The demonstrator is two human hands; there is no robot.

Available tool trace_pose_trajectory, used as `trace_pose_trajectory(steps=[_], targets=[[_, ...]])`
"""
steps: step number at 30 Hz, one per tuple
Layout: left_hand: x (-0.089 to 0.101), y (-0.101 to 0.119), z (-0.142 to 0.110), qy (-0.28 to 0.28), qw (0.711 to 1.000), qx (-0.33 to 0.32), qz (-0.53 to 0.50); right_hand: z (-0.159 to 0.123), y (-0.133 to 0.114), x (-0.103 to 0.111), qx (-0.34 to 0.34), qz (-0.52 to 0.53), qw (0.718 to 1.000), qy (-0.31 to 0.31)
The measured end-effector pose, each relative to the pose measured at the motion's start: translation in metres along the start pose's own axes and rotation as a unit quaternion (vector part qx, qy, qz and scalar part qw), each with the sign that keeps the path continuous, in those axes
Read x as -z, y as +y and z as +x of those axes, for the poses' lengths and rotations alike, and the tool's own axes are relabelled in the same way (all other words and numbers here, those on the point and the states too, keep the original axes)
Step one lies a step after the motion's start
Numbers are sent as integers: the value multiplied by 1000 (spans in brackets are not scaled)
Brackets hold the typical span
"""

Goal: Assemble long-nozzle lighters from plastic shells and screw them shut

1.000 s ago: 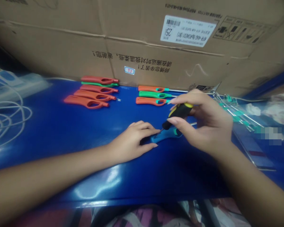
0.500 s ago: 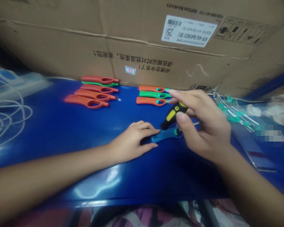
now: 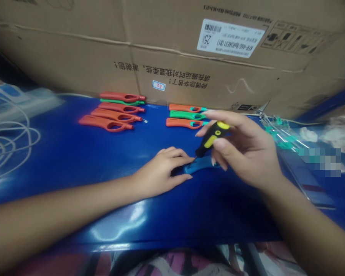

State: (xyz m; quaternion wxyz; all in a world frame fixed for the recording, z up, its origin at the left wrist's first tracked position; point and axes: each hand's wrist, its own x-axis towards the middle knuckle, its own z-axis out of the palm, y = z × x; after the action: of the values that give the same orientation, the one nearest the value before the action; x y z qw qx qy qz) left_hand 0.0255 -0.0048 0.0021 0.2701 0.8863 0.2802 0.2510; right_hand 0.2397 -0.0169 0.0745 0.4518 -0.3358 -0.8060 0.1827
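A blue long-nosed lighter (image 3: 201,164) lies flat on the blue table. My left hand (image 3: 162,168) grips its handle end between thumb and fingers. In my right hand (image 3: 244,149) is a black and yellow screwdriver (image 3: 209,140), tilted, its shaft pointing down to the left. The tip meets the lighter's body near my left fingertips; the exact contact point is too small to make out. My right fingers cover part of the lighter's front end.
Several orange and green lighter bodies (image 3: 109,122) lie at the back left, with tiny metal pieces (image 3: 145,121) beside them. Three lighters (image 3: 184,122) lie behind my hands. Metal rods with teal parts (image 3: 284,134) are at right, a white cable (image 3: 14,142) at left. A cardboard box (image 3: 83,57) borders the back.
My right fingers have shifted around the screwdriver handle, with the lower fingers now curling down over the lighter's front. The left hand and the lighter have stayed in place.
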Motion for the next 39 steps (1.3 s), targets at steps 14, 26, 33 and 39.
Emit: trace_pose_trajectory(steps=[14,26,33,39], targets=[[-1,1,0,12,1000,-4,8,-2,-3,7,95,-136,986,35],[0,1,1,7,1000,2,0,-1,-5,5,82,-142,985,47],[-1,1,0,10,1000,3,-1,-2,-1,6,56,-76,995,37],[0,2,1,2,1000,5,-3,-2,-3,8,47,-72,996,-15]])
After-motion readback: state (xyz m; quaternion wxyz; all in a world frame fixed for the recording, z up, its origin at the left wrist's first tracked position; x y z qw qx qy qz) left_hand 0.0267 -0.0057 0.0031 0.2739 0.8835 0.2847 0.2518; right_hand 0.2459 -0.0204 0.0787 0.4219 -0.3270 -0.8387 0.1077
